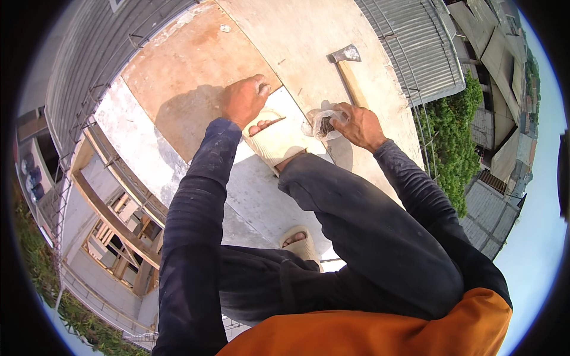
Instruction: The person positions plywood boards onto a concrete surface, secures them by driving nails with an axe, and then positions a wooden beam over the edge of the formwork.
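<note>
My left hand [244,101] is curled into a loose fist above the plywood, beyond my sandalled foot. Whatever its fingers may hold is too small or hidden to make out. A clear plastic bag [325,126] with dark contents is pinched in my right hand [360,126], low over the boards. What the bag contains cannot be told. Just beyond that hand lies a hatchet [352,80], its dark metal head pointing away and its pale wooden handle running back toward my fingers.
Large plywood sheets [190,65] form the platform under me, with seams between them. Steel bars [389,29] rim its edge. Corrugated metal roofing [421,47] and green foliage [448,142] lie past the right side. Timber framing [113,207] stands lower left. My sandals [303,243] rest on the platform.
</note>
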A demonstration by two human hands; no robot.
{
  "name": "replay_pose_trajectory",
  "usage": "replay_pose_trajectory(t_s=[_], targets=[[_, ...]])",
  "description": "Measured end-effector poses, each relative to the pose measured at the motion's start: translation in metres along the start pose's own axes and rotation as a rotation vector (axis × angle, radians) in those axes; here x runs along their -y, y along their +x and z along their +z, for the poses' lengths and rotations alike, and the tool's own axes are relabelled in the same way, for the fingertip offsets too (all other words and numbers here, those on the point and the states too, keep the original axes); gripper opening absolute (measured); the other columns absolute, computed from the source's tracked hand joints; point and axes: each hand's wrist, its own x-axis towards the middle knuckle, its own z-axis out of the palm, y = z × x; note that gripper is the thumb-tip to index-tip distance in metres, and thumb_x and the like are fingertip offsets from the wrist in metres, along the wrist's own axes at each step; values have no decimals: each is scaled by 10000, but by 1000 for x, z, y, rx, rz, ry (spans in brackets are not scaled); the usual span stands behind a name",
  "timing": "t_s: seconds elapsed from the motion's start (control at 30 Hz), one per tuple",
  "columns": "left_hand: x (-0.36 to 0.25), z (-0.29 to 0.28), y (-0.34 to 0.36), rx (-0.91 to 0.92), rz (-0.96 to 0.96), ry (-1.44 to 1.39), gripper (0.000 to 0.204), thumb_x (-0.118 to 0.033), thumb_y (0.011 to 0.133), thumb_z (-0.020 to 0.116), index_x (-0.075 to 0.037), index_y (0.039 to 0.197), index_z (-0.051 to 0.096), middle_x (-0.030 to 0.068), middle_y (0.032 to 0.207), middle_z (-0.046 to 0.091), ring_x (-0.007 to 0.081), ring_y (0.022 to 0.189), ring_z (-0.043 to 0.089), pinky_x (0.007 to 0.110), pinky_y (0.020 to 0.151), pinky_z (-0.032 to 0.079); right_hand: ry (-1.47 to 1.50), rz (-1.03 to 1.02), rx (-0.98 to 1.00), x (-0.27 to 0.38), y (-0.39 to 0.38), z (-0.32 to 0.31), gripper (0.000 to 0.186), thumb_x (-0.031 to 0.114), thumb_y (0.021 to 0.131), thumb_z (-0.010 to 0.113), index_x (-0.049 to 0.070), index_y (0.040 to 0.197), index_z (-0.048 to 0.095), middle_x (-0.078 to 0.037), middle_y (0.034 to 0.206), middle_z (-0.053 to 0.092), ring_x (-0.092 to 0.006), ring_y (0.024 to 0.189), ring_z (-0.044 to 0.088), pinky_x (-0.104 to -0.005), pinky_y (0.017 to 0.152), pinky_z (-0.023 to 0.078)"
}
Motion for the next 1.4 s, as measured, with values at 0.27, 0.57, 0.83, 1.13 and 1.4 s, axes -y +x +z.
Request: replay_pose_trajectory(t_s=[0.27, 0.57, 0.83, 1.13, 1.4], targets=[[11, 26, 14, 2, 90, 99, 300, -304, 1012, 690, -63, 1162, 785, 191, 1044, 800, 384, 973, 764, 480, 873, 587, 150, 22, -199, -31, -14, -5, 669, 539, 943, 772, 108, 1440, 651, -233, 1325, 717, -396, 1181, 725, -500, 1003, 574], [6, 34, 15, -47, 29, 39, 242, -336, 977, 726, -135, 1070, 824, 162, 916, 785, 367, 877, 756, 465, 791, 575, 90, 262, -230, -98, 2, 23, 677, 490, 934, 798, 27, 1373, 572, -242, 1116, 712, -378, 987, 730, -471, 926, 585], [8, 37, 8, -110, -11, 47, 269, -374, 971, 723, -138, 1056, 820, 160, 916, 786, 370, 878, 751, 473, 784, 565, 233, 173, -328, -39, -24, -25, 606, 457, 975, 728, 21, 1374, 591, -237, 1002, 753, -373, 935, 764, -456, 848, 595], [4, 37, 6, -153, 34, 55, 316, -387, 962, 714, -90, 1022, 806, 188, 924, 780, 394, 902, 745, 507, 811, 557, 6, -119, -62, -2, -10, -40, 518, 523, 1046, 674, 95, 1331, 609, -186, 1009, 777, -387, 910, 781, -471, 826, 611], [-10, 23, 7, 18, -79, 186, 305, -348, 972, 723, -143, 1182, 805, 160, 1037, 793, 342, 1025, 752, 490, 898, 563, 11, -294, -87, -6, 4, -29, 450, 388, 1062, 683, 84, 1375, 576, -200, 1061, 759, -368, 884, 764, -459, 799, 609]])
